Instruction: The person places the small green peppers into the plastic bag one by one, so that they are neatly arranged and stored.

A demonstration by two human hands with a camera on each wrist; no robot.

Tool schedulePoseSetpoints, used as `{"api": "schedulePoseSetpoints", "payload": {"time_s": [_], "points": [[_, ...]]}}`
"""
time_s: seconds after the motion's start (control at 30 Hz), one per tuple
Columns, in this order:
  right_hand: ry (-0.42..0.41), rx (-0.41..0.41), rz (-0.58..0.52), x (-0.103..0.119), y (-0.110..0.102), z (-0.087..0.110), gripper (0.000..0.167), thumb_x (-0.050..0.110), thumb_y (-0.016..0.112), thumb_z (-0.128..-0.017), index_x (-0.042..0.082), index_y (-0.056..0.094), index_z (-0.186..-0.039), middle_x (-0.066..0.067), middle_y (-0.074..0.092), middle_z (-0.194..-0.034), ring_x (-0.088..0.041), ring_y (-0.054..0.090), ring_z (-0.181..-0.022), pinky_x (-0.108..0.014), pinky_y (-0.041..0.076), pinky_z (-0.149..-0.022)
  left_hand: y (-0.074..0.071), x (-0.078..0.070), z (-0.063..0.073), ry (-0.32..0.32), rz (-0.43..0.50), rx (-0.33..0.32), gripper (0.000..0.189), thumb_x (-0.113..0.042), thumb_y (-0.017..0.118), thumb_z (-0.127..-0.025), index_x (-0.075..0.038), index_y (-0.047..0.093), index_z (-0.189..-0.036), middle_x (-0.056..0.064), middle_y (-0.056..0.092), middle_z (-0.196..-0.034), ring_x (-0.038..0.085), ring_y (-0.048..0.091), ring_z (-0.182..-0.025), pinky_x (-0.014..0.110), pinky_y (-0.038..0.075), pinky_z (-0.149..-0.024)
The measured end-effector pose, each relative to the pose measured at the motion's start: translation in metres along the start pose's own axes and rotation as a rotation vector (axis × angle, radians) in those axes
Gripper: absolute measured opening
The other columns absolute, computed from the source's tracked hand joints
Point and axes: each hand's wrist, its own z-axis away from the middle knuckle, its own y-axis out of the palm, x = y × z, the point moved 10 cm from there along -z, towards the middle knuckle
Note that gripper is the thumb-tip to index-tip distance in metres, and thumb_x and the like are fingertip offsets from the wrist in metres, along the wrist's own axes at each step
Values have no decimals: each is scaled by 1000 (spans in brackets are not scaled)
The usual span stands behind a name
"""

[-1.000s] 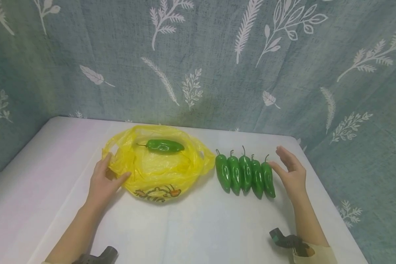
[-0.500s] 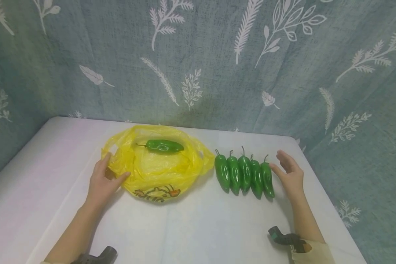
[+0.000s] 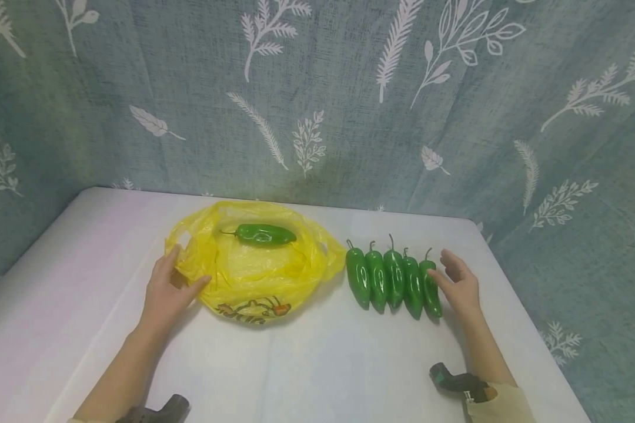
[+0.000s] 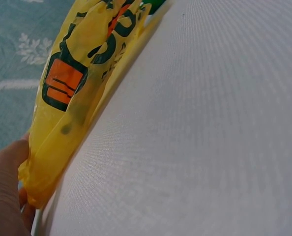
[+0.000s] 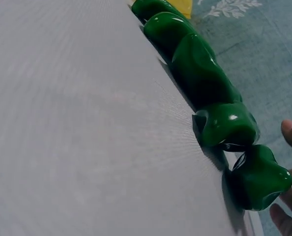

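Observation:
My left hand (image 3: 164, 294) grips the left side of a yellow plastic bag (image 3: 254, 276), with thumb and fingers curled round its edge. In the left wrist view, the bag (image 4: 62, 118) lies between the thumb and the fingers. One green pepper (image 3: 266, 234) lies in the bag's open mouth, its stem to the left. Right of the bag, several glossy green peppers lie side by side in a row, stems away from me. At the rightmost pepper (image 3: 430, 288), my right hand (image 3: 461, 288) is spread, thumb over it and fingers beyond; in the right wrist view, the fingers are beside that pepper (image 5: 261, 179).
A white-covered table (image 3: 317, 370) carries everything. Behind and to the right hangs a grey-green curtain (image 3: 349, 117) with white leaf prints. Dark camera mounts (image 3: 452, 379) are strapped to both wrists. The bag's right corner lies close to the leftmost pepper (image 3: 358, 279).
My right hand has moved left and slightly nearer to me, bringing its thumb over the rightmost pepper. The left hand, the bag and the peppers have stayed in place.

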Motion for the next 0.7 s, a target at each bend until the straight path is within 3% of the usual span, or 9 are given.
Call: {"api": "schedulePoseSetpoints", "payload": {"time_s": [0.3, 0.7], "points": [[78, 26, 12, -20, 5, -1, 77, 37, 66, -87, 10, 28, -148, -17, 32, -151, -36, 32, -138, -47, 31, -112, -1, -2, 1, 15, 6, -4, 91, -27, 71, -84, -3, 14, -151, 28, 26, -146, 48, 25, -133, 61, 21, -111], [79, 70, 54, -28, 12, -1, 78, 38, 68, -85, 8, 30, -147, -17, 32, -151, -36, 32, -138, -47, 27, -114, 2, 1, 0, -5, 2, 24, 92, -30, 71, -85, -4, 12, -151, 27, 23, -148, 48, 24, -134, 61, 22, -111]]}}
